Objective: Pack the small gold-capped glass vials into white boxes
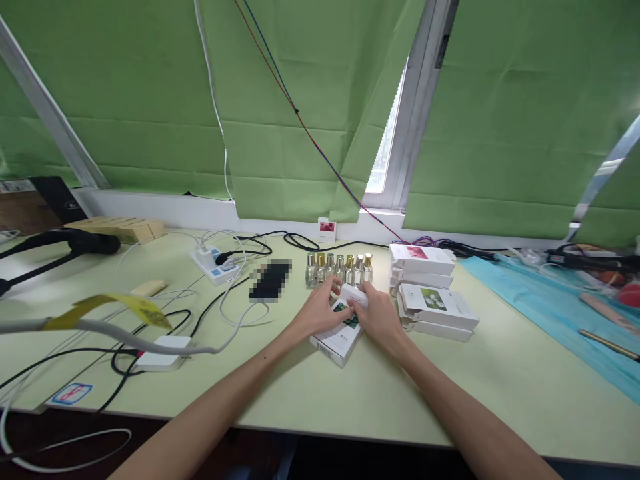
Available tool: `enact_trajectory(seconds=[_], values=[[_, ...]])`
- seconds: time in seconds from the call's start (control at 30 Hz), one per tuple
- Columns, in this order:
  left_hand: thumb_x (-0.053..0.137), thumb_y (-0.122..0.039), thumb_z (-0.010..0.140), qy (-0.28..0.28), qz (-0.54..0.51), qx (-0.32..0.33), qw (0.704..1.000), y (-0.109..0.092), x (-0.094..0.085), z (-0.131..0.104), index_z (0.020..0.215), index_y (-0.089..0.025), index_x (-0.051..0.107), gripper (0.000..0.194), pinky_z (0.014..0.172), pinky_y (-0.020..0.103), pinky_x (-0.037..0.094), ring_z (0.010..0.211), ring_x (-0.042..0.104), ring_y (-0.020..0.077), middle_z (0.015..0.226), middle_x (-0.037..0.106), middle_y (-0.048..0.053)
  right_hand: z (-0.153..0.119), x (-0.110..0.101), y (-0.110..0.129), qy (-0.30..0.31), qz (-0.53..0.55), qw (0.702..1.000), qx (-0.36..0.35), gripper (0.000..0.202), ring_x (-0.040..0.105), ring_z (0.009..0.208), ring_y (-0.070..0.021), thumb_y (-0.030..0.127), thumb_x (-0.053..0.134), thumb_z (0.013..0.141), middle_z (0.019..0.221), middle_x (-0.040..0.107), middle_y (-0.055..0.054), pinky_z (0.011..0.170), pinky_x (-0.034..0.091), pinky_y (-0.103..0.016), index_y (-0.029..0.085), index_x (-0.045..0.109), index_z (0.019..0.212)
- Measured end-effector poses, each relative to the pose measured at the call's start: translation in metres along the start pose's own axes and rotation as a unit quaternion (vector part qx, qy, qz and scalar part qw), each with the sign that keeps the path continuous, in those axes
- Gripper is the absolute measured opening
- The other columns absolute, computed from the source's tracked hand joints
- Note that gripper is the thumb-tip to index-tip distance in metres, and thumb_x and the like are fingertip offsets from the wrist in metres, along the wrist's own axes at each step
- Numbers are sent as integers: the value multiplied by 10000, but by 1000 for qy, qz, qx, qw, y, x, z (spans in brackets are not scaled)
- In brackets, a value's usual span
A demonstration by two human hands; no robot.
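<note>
Both hands are on a white box (pixel 336 341) with a green picture, tilted on the table near the middle. My left hand (pixel 320 308) grips its left side, fingers curled over the upper end. From the right, my right hand (pixel 376 312) holds the same end, its thumb meeting the left thumb over the picture. Several small glass bottles (pixel 340 269) with gold and silver caps stand in a row just behind the hands. Stacked white boxes (pixel 443 308) lie right of my right hand, with pink-pictured boxes (pixel 420 259) behind them.
A blurred dark object (pixel 271 280) lies left of the bottles. Further left are a power strip (pixel 215 265), a white device (pixel 164 353) and tangled cables. A small box (pixel 327 231) stands at the back. Blue sheeting (pixel 540 313) covers the right side, with a thin rod (pixel 607 343) on it.
</note>
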State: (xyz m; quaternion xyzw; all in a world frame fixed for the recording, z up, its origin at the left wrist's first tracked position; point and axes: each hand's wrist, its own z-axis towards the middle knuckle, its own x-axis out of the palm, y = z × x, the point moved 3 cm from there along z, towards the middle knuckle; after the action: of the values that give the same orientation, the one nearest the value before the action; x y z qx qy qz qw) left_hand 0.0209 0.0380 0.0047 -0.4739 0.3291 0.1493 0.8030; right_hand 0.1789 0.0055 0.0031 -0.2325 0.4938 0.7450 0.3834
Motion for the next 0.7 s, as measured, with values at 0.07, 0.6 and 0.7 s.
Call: enact_trajectory(seconds=[0.07, 0.6, 0.7], values=[[757, -408, 724, 14, -2, 14, 1000, -3, -1, -2, 1245, -239, 515, 598, 660, 313, 535, 870, 670, 229, 1094, 657, 82, 0, 1, -1, 1, 3, 1000, 1, 105, 661, 719, -252, 207, 621, 873, 808, 712, -66, 574, 370, -282, 232, 520, 861], [743, -254, 685, 113, 81, 111, 984, -18, -7, -14, 1540, -334, 313, 961, 855, 379, 553, 1056, 658, 290, 1370, 484, 122, -3, -2, 5, 1, -42, 998, -37, 63, 625, 689, -204, 240, 531, 933, 814, 704, -50, 563, 307, -256, 215, 587, 918], [716, -239, 707, 108, 84, 119, 983, -16, -9, -13, 1479, -329, 406, 837, 810, 355, 554, 1009, 664, 272, 1317, 504, 110, -6, -1, 8, 25, -12, 998, -59, 109, 604, 645, -182, 274, 516, 956, 812, 691, -31, 575, 327, -256, 218, 608, 974]])
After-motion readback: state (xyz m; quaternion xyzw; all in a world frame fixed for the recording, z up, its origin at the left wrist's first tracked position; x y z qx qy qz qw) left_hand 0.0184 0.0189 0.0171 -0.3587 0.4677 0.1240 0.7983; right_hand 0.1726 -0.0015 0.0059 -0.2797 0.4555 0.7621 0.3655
